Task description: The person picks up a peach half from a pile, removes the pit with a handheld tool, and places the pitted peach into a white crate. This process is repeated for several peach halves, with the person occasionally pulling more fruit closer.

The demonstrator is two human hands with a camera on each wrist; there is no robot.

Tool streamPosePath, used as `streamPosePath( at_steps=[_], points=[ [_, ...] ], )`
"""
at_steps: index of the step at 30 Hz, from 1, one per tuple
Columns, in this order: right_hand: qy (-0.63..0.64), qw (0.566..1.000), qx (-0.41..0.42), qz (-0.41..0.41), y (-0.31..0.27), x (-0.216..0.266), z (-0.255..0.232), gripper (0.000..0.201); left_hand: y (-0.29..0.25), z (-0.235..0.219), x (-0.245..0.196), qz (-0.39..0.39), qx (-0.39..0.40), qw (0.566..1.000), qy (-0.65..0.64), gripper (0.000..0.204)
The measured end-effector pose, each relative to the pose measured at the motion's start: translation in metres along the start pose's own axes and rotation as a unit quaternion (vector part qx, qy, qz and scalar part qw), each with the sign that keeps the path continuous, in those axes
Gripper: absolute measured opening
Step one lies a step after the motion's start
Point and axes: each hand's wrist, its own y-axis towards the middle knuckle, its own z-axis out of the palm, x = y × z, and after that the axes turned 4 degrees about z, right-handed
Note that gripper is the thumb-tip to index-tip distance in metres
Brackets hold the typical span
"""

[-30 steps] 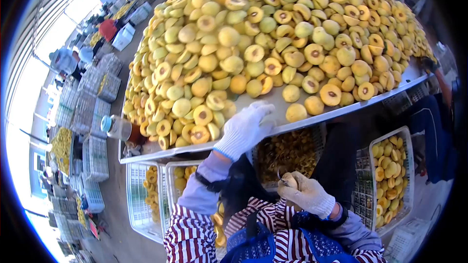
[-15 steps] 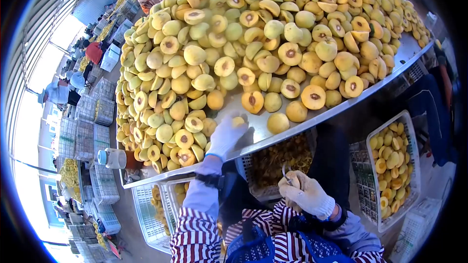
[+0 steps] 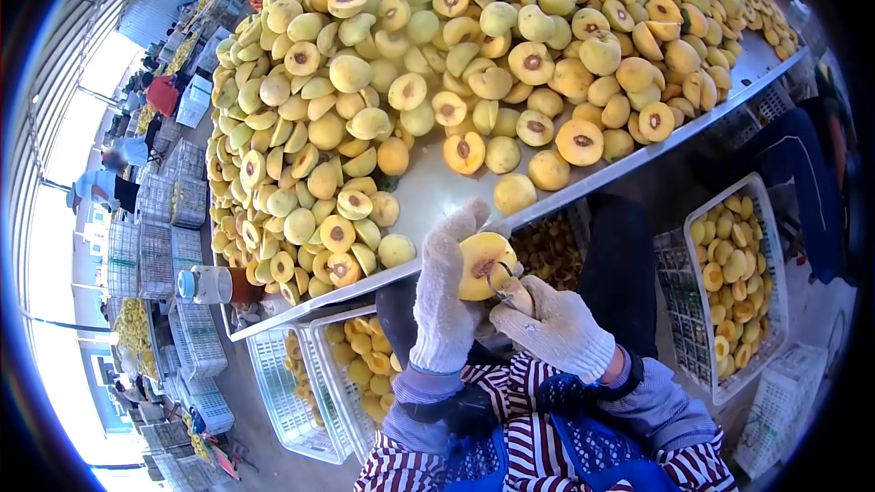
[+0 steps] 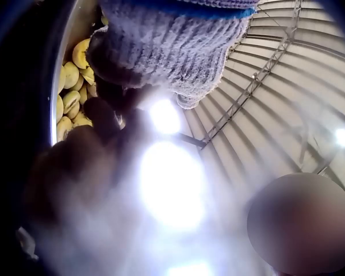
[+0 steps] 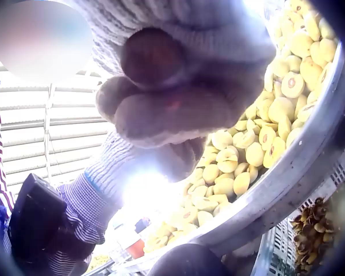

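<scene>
In the head view my gloved left hand [image 3: 442, 296] holds up a yellow peach half [image 3: 478, 262], its cut face and brown pit cavity turned toward my right hand. My gloved right hand [image 3: 558, 328] grips a small pitting tool with a curved metal blade [image 3: 495, 284], the blade right at the cut face. Both hands are close together over my lap, in front of the table edge. The left wrist view has the knitted glove cuff [image 4: 172, 46] at the top, with strong glare below. Curled glove fingers [image 5: 172, 115] fill the upper right wrist view and hide the tool.
A metal table [image 3: 424, 187] bears a large heap of peach halves [image 3: 365, 82]. On its left corner stands a jar with a blue lid [image 3: 208, 284]. Crates of halves stand below left [image 3: 351, 355] and right [image 3: 729, 292]; a crate of brown scraps [image 3: 547, 251] lies under the edge.
My left hand has come back from the table to my right hand, bringing a peach half. The right hand's tool now meets its cut face. The head view has shifted slightly.
</scene>
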Motion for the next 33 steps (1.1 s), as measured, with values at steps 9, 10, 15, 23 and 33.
streamPosePath(
  at_steps=[9, 10, 15, 23, 33],
  points=[
    [0.043, 0.997, 0.057, -0.018, -0.008, -0.004, 0.005, 0.044, -0.026, 0.041, -0.005, 0.098, -0.062, 0.990, 0.074, 0.043],
    [0.058, 0.995, 0.079, -0.015, -0.008, -0.004, 0.006, 0.043, -0.026, 0.041, -0.004, 0.099, -0.068, 0.990, 0.072, 0.040],
    [0.188, 0.942, 0.266, 0.079, -0.018, 0.017, -0.013, 0.035, -0.022, 0.034, -0.018, 0.073, 0.002, 0.982, 0.174, 0.034],
    [0.126, 0.840, 0.522, 0.076, -0.022, 0.021, -0.012, 0.039, -0.027, 0.051, -0.030, -0.105, -0.050, 0.993, -0.013, 0.051],
    [0.215, 0.878, 0.384, 0.191, -0.017, 0.010, -0.041, 0.022, -0.052, -0.139, -0.067, 0.233, -0.071, 0.458, 0.855, 0.020]
  ],
)
